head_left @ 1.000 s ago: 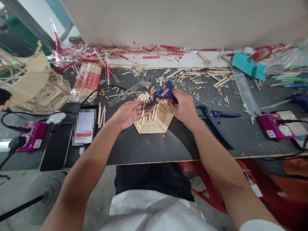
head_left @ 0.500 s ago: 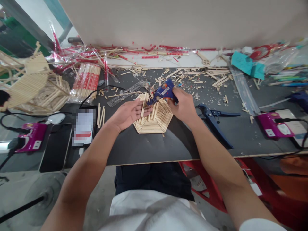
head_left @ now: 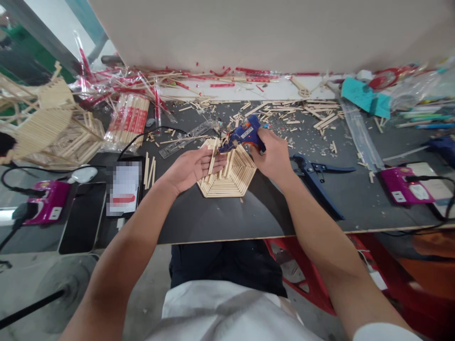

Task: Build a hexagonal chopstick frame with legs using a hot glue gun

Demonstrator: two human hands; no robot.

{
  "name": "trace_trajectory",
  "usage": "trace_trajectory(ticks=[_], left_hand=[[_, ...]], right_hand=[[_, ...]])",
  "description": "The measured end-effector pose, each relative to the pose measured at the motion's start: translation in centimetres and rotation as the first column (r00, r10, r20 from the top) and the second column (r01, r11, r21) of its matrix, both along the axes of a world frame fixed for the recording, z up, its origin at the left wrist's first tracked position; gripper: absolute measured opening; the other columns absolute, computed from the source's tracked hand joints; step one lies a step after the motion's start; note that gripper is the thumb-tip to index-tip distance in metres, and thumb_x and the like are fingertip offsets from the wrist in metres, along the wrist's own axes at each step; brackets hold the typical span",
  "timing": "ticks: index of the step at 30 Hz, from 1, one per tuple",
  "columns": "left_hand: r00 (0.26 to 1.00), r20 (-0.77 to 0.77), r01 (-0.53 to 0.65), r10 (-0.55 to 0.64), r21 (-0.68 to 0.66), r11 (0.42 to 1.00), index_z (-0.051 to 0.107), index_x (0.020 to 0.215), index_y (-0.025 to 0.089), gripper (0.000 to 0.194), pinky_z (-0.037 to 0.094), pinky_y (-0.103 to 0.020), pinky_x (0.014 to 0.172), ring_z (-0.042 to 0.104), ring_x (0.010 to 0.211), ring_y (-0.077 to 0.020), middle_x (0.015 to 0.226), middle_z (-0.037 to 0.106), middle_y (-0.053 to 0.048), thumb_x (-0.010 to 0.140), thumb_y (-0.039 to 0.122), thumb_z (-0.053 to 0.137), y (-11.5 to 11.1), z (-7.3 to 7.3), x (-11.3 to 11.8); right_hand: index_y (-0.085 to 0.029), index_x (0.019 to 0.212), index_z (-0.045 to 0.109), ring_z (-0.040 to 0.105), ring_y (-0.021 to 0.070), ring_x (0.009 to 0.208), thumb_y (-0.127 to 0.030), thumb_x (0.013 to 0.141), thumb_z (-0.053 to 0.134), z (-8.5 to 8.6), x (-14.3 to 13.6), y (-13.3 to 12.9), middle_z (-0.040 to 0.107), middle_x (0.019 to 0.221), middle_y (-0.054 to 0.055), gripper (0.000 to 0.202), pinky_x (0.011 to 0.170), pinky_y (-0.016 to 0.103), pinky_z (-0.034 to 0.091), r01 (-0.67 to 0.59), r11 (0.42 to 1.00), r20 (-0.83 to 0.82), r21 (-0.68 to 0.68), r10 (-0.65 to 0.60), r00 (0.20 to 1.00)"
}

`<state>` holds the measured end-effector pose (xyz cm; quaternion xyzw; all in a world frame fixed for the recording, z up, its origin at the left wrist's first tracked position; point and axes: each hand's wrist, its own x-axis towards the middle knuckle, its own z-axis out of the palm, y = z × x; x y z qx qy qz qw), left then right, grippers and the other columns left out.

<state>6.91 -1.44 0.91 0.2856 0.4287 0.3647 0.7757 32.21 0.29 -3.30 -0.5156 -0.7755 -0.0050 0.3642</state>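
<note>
My right hand is wrapped round a blue hot glue gun, its nozzle pointing left and down. Palm up, my left hand holds a short wooden stick between thumb and fingers, close to the nozzle. Below both hands a many-sided panel of glued wooden sticks lies on the dark table. Its sticks run in nested rings, and a few raised sticks stand on top. My left fingers and the glue gun cover part of its far side.
Blue cutters lie to the right, near glue sticks and a purple power socket. At left are loose sticks, two phones, a packet of sticks and a stick-built model. Scraps litter the back.
The glue gun and my right hand have shifted slightly right. My left hand stays almost where it was, with the stick.
</note>
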Motion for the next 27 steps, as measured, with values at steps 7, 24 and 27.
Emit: trace_trajectory(ticks=[7,24,27], left_hand=[[1.0,-0.004,0.022,-0.022,0.019,1.0,0.071,0.121,0.001,0.036,0.054,-0.045,0.115,0.075,0.118,-0.0286,0.118,0.078,-0.026,0.11,0.025,0.045,0.07,-0.18,-0.07],[0.999,-0.04,0.007,-0.006,0.029,1.0,0.073,0.104,0.002,0.036,0.056,-0.045,0.113,0.078,0.11,-0.0274,0.112,0.079,-0.026,0.11,0.022,0.044,-0.01,0.0,-0.02],[0.999,-0.032,0.009,-0.008,0.034,0.999,0.072,0.106,0.001,0.033,0.056,-0.045,0.112,0.079,0.108,-0.0272,0.114,0.078,-0.027,0.109,0.02,0.046,-0.01,-0.01,-0.07]], right_hand=[[-0.023,0.113,0.06,0.07,0.0295,0.087,-0.023,0.087,0.054,0.22,0.03,-0.03,0.074,0.103,0.012,0.027,0.072,0.041,0.055,0.021,1.0,-0.009,-0.012,-0.021,1.0],[-0.022,0.115,0.06,0.071,0.0304,0.092,-0.022,0.09,0.054,0.26,0.22,0.03,0.073,0.106,0.013,0.025,0.077,0.041,0.055,0.043,0.999,-0.01,-0.026,-0.043,0.999],[-0.022,0.116,0.06,0.071,0.0308,0.093,-0.024,0.091,0.053,0.18,0.22,0.05,0.073,0.106,0.014,0.025,0.079,0.043,0.055,0.052,0.998,-0.015,-0.021,-0.053,0.998]])
